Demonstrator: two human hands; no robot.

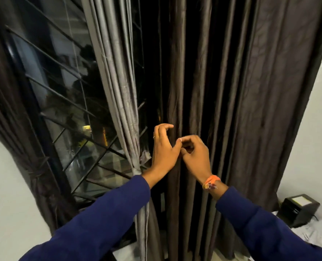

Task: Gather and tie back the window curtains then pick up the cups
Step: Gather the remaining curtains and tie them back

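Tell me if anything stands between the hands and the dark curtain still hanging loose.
Nothing visible does. The left hand and right hand are already at the folds of the dark curtain; the tied grey curtain hangs to its left.

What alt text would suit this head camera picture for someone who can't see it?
Seen from above, a person's left hand and right hand, in blue sleeves, reach into the folds of a hanging dark brown curtain. Left of it, a grey curtain is already tied back beside a barred window.
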